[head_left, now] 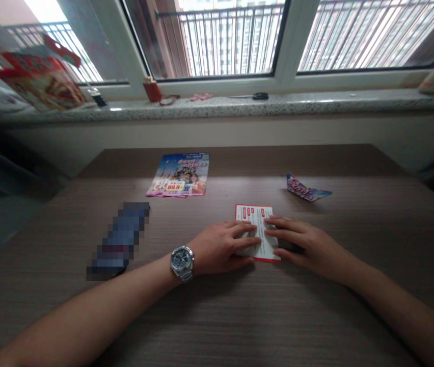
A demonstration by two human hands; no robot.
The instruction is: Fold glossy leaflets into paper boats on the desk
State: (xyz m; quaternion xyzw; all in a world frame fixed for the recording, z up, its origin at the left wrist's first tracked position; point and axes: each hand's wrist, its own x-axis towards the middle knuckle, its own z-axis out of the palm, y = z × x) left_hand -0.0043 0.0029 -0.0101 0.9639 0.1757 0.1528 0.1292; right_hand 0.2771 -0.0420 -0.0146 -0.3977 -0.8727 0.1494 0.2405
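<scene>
A white leaflet with a red border (258, 221) lies folded on the brown wooden table (217, 306). My left hand (222, 247), with a metal wristwatch (182, 262) on its wrist, rests flat on the leaflet's left side with fingers stretched out. My right hand (301, 242) lies on its right side, fingers extended and pressing the paper down. The fingertips of both hands meet near the leaflet's middle.
A colourful flyer (181, 175) lies flat farther back on the table. A folded paper shape (305, 189) sits at the back right. A blurred-out dark object (119, 240) lies to the left. The window sill (217, 104) holds a red packet (43, 81), a small red item (152, 90) and scissors (257, 96).
</scene>
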